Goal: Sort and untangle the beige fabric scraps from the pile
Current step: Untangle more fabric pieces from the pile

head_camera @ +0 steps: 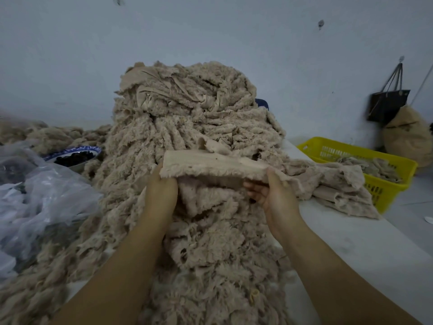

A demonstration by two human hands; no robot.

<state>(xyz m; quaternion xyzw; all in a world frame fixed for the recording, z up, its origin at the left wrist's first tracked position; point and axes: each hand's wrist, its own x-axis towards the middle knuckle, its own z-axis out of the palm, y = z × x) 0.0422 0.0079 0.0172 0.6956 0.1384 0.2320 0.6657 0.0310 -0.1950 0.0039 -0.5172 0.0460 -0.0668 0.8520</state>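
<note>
Spanning the gap between both hands, a beige fabric scrap (210,166) is held just above the pile (187,127), which rises directly beyond the fingers and spreads beneath the forearms. The left hand (161,191) is closed on the scrap's left end, back of hand facing the camera. The right hand (273,191) grips the right end, thumb on top, fingers curled beneath. The scrap is a flat strip — smooth backing upward, shaggy fringe along its near edge. Beyond the right hand sits a perforated yellow basket (384,158).
</note>
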